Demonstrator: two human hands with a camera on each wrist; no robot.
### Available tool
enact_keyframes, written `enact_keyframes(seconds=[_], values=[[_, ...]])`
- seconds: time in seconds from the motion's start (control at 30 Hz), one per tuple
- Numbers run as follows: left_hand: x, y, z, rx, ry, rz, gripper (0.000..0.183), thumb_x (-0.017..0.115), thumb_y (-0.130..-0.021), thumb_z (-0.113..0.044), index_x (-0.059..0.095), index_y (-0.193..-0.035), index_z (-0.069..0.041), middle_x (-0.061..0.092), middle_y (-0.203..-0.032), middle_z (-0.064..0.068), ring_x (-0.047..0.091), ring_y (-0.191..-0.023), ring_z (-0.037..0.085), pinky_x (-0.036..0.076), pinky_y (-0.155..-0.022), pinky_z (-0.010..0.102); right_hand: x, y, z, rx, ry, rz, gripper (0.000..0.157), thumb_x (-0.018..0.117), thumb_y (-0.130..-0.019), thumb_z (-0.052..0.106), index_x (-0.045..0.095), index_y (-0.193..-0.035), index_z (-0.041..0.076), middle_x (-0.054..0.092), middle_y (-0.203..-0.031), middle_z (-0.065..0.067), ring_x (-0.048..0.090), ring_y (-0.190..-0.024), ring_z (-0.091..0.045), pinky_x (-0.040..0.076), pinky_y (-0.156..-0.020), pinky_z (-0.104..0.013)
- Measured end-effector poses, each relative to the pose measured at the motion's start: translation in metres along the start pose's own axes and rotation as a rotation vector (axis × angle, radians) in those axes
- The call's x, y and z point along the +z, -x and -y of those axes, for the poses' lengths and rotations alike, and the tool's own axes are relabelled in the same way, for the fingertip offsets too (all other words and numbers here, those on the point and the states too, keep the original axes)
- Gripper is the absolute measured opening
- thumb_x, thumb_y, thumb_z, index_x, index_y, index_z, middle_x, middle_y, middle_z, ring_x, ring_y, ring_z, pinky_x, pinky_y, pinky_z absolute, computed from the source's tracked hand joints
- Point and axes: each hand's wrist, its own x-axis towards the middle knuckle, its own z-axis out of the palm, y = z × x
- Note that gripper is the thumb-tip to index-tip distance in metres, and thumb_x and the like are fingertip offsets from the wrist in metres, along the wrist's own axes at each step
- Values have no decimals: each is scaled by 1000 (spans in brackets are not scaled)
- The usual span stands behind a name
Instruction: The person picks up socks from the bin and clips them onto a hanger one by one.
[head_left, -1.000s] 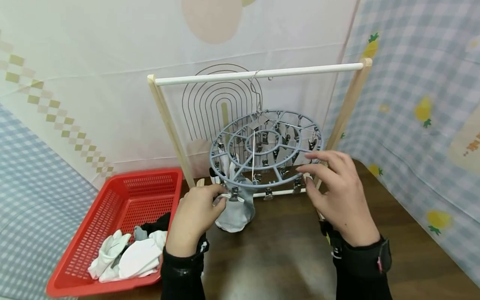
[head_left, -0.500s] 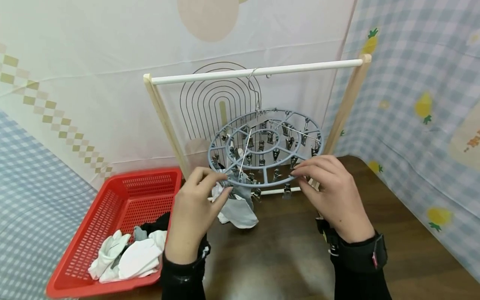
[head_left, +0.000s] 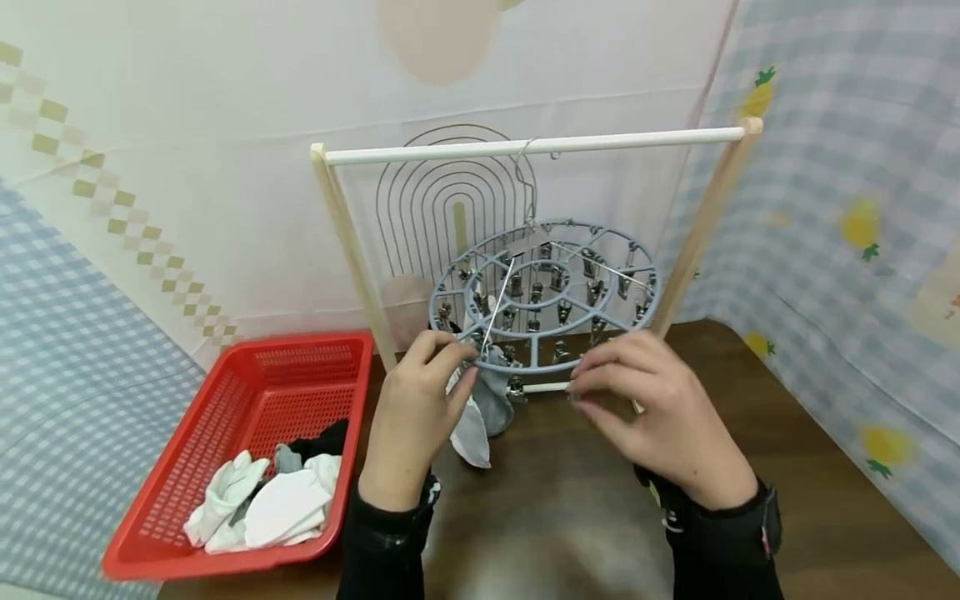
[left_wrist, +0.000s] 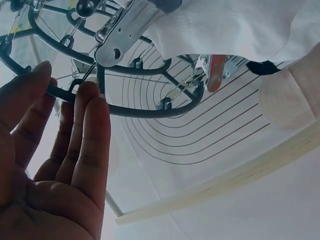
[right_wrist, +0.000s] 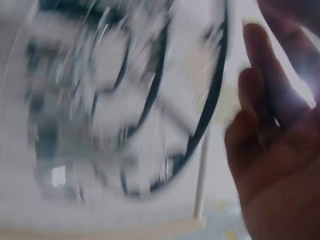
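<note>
Left grip [head_left: 420,408] is pinching the near rim of a hanging clip ring [head_left: 534,352] just beyond it; right grip [head_left: 667,417], fingers relaxed, is hovering beside. Probably light, stiff and swing-prone, the ring is favouring rim holds.

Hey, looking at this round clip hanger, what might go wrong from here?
The round hanger hangs from the white rail by one hook, so a firm pull by the left hand, which pinches its edge, might swing or tilt it. The cloth hanging near that hand is over on one side, so the load may sit uneven. Metal clips dangle close together beneath the hanger and could snag one another if it spins.
</note>
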Motion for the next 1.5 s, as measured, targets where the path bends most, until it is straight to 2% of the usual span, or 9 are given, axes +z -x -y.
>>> enact_keyframes(seconds=[0.2, 0.4, 0.57, 0.77, 1.0, 1.13, 1.27, 1.37, 1.5], values=[[13, -11, -11, 18, 11, 13, 13, 72, -87, -14, 72, -101, -14, 63, -105, 5, 63, -83, 14, 59, -68, 32, 29, 0, 8, 277, 165, 307, 22, 63, -92, 11, 67, -114, 17, 71, -94, -1, 61, -78, -10, 53, -66, -36], [16, -11, -13, 5, 26, 18, 16, 70, -87, -10, 72, -103, -14, 62, -105, 4, 63, -87, 14, 59, -72, 31, 78, -5, -14, 427, 152, 22, 47, 67, -89, 7, 53, -134, -1, 71, -106, -20, 66, -87, -28, 58, -74, -45], [18, -6, -12, -23, 40, 36, 20, 66, -87, -5, 72, -104, -14, 61, -106, 3, 61, -88, 11, 58, -71, 30, 111, -14, -24, 538, 48, -74, 49, 71, -89, 16, 56, -134, 1, 72, -106, -20, 66, -89, -27, 57, -70, -42], [25, -8, -15, -6, 63, 36, 22, 62, -87, -4, 71, -104, -15, 60, -108, 2, 60, -86, 9, 57, -69, 28, 106, -16, -27, 647, 3, -126, 38, 68, -92, 26, 65, -126, 7, 72, -113, -16, 66, -87, -21, 56, -64, -41], [27, -14, -7, 22, 101, 67, 26, 62, -86, -2, 71, -106, -15, 62, -111, 2, 59, -92, 9, 57, -72, 28, 97, -8, -32, 679, -38, -167, 31, 67, -90, 11, 64, -121, 6, 72, -105, -14, 65, -81, -19, 55, -62, -40], [-2, -11, 24, -103, 31, 230, 35, 62, -83, 2, 70, -112, -15, 64, -114, 3, 60, -100, 16, 57, -82, 36, 101, -4, -24, 756, -71, -141, 28, 69, -89, 13, 69, -117, 10, 73, -104, -10, 64, -77, -16, 55, -61, -38], [-30, -23, 93, -300, -140, 562, 19, 55, -82, 2, 66, -87, -13, 61, -82, 3, 57, -75, 19, 52, -65, 39, 106, -11, -23, 765, -131, -144, 29, 71, -88, 17, 69, -116, 12, 73, -104, -6, 63, -85, -14, 56, -69, -39], [-29, -21, 148, -439, -215, 866, 21, 55, -79, 2, 52, -66, -14, 44, -63, 1, 40, -57, 17, 38, -54, 35, 110, -18, -24, 755, -181, -145, 32, 72, -87, 17, 68, -119, 13, 72, -110, -6, 63, -96, -16, 56, -81, -40], [-22, 11, 194, -530, -299, 1168, 28, 69, -81, -10, 54, -57, -16, 45, -58, -2, 40, -54, 15, 38, -53, 32, 116, -25, -24, 735, -225, -121, 37, 72, -89, 19, 63, -124, 12, 71, -117, -8, 62, -106, -17, 55, -89, -41]])
